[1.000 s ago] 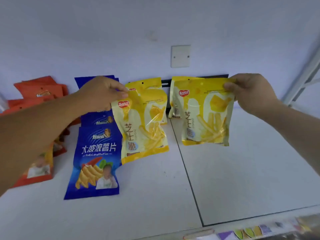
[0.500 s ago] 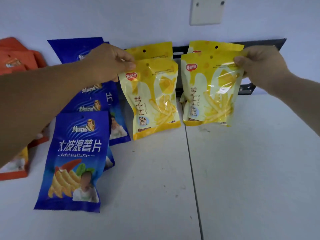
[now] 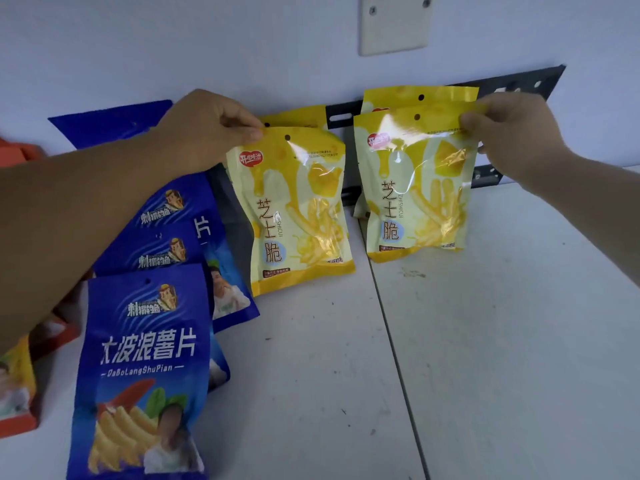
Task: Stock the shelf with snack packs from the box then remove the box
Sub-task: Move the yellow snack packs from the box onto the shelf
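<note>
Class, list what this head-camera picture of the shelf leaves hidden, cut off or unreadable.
- Box of snack packs: nowhere in the head view.
- Rear yellow snack pouches: mostly hidden behind the front yellow pouches held by the left hand and the right hand.
- Orange snack packs: cut by the left edge and covered by the forearm.
- Small print on the pouches: too small.

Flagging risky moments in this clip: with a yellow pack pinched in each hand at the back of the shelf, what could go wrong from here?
The left hand and right hand pinch each yellow pack only by its top edge, so either may flop forward once released. The left forearm crosses over the blue packs, which already overlap loosely, and pulling back could drag them out of line.
</note>
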`<state>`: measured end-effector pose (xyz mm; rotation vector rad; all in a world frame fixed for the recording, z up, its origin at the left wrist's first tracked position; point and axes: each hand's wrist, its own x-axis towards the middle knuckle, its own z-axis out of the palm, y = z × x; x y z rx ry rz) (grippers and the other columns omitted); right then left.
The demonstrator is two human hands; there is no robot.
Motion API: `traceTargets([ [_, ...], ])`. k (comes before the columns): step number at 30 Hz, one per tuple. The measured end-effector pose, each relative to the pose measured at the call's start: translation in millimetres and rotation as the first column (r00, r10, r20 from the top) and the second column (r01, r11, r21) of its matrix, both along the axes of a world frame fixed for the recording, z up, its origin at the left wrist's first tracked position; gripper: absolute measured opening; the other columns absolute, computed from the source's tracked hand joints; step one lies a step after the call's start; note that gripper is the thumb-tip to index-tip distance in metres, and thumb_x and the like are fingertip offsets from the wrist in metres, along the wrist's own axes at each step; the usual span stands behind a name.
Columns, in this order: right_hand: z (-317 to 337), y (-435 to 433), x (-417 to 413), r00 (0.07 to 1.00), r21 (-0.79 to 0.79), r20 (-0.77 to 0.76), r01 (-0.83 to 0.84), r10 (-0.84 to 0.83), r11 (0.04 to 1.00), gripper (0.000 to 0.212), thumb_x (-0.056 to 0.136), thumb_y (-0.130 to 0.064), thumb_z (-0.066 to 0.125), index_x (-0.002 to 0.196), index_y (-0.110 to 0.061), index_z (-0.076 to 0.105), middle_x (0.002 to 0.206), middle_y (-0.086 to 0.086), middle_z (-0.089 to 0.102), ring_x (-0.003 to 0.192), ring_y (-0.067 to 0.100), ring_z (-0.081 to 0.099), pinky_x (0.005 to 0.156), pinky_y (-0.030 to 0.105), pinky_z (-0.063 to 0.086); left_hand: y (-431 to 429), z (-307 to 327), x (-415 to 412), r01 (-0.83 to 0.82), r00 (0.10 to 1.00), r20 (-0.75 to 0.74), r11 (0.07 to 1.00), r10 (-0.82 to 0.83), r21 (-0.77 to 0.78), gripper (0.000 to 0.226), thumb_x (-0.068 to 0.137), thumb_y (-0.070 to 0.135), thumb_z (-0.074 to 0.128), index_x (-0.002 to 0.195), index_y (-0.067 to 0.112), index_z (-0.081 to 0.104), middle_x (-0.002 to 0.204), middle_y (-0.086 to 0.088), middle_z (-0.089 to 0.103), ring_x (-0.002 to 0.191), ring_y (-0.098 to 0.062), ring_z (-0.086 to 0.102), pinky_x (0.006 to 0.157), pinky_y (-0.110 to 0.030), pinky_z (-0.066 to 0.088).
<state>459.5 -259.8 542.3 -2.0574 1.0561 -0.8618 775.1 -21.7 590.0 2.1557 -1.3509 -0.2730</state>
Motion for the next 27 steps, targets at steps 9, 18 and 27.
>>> traceTargets([
  [9,9,8,2,0.998,0.065,-0.044,0.047,-0.044,0.997,0.020,0.090,-0.031,0.063,0.100,-0.018,0.073,0.096,0.008,0.074,0.081,0.021,0.065,0.089,0.048,0.058,7,-11,-2,0.026,1.000,0.007,0.999,-0.027,0.029,0.021,0.093,0.036,0.067,0.112,0.027,0.072,0.095,0.009,0.072,0.090,-0.012,0.070,0.081,-0.039,0.058],
  [18,10,8,-1,0.990,0.080,-0.136,0.050,-0.039,0.996,0.031,0.093,-0.039,0.066,0.095,-0.008,0.070,0.067,0.002,0.056,0.047,0.011,0.042,0.054,0.024,0.035,11,-2,-15,-0.018,0.997,0.078,0.999,0.021,-0.049,0.024,0.094,0.041,0.065,0.114,0.029,0.070,0.112,0.010,0.068,0.090,-0.012,0.066,0.084,-0.042,0.057],
  [27,13,20,-13,0.997,-0.053,-0.071,-0.008,0.004,0.999,0.029,0.097,-0.040,0.061,0.112,-0.017,0.071,0.093,-0.003,0.069,0.065,0.005,0.058,0.065,0.024,0.048,24,-1,-41,0.031,0.999,0.044,0.999,-0.031,-0.005,0.015,0.095,0.037,0.064,0.108,0.033,0.069,0.094,0.013,0.068,0.078,-0.003,0.068,0.073,-0.026,0.052],
])
